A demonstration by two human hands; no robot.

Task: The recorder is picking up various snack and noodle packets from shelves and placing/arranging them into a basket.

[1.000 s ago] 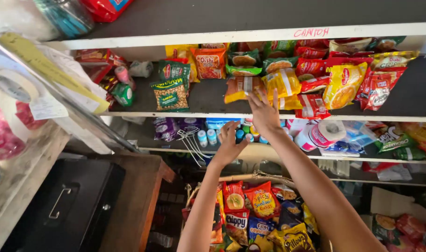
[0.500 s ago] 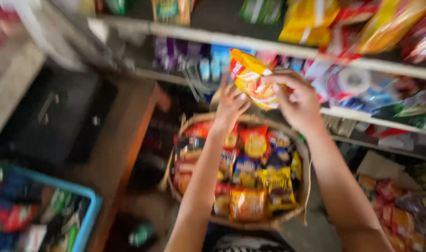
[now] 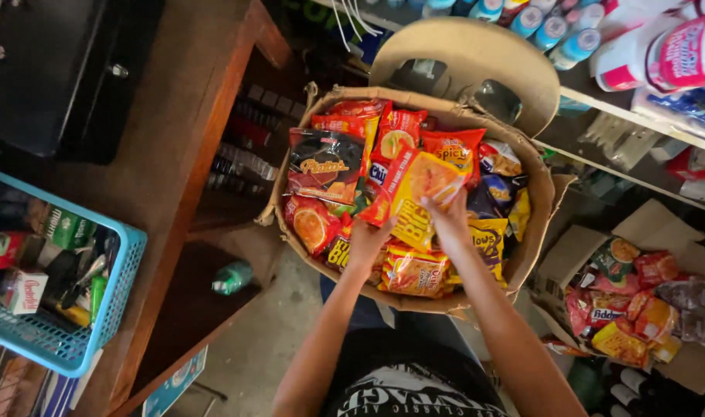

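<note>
Fingers of the right hand [image 3: 449, 224] pinch the lower edge of a yellow-and-red snack packet [image 3: 418, 193], while the left hand [image 3: 365, 245] curls closed on its lower left corner. Beneath the fingertips, more snack bags fill a cardboard box [image 3: 534, 232].

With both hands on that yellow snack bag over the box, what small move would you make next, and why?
Probably lower the yellow bag flat onto the packets and let go: the left hand and right hand hold it just above the full cardboard box.
</note>
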